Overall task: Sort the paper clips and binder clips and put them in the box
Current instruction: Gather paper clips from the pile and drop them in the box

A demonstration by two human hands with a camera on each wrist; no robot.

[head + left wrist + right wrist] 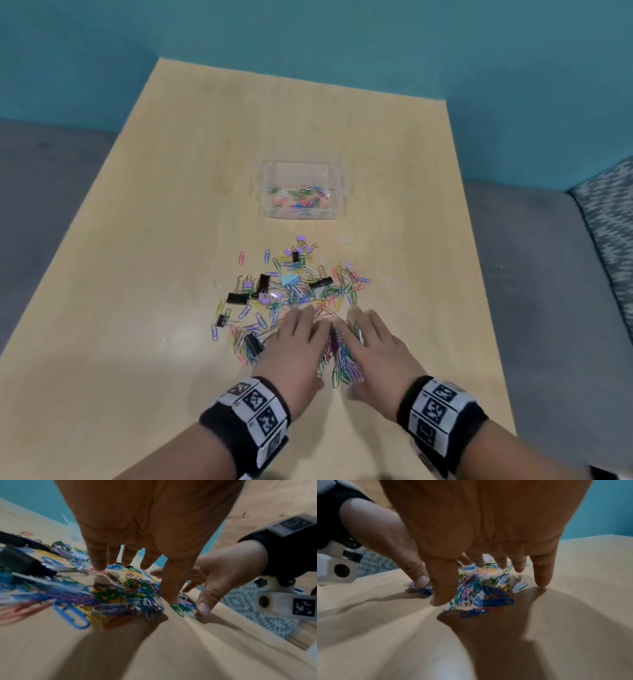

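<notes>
Paper clips heaped between both hands — fingers straight, spread, touching the pile.

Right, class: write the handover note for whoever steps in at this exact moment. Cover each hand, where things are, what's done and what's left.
Left hand: fingers straight, cupping the near side of the paper clips; grips nothing.
Right hand: the same, facing it, with clips bunched between the two.
Clear box: farther up the table, holding some paper clips only.
Binder clips: mixed with loose paper clips in the pile.
Done: a first lot of paper clips boxed.
Left: box the rest of the paper clips, then the binder clips.
</notes>
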